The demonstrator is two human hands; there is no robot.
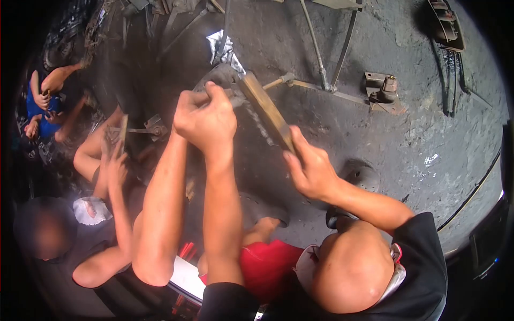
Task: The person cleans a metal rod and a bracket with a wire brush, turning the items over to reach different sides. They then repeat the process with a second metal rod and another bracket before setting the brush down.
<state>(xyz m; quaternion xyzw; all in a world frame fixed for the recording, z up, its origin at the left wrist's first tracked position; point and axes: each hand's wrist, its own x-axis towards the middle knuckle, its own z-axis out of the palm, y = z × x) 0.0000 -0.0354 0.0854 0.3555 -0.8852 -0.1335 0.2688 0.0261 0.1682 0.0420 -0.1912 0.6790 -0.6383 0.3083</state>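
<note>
My left hand (206, 117) is closed, knuckles up, around a dark grey metal piece (224, 74) that shows partly beyond the fingers. My right hand (311, 167) grips the near end of a long, flat, brownish bar (266, 107). The bar slants up and left, its far end beside the metal piece and close to my left hand. Crumpled silvery material (218, 44) lies on the dark floor just beyond. What exactly the left fingers press on is hidden.
A co-worker (88, 235) sits at the left, hands around an upright bar (124, 128). Another person in blue (49, 125) is farther left. Thin metal legs (316, 45) stand beyond my hands. A rusty metal fitting (384, 92) rests on the floor (417, 144) at the right.
</note>
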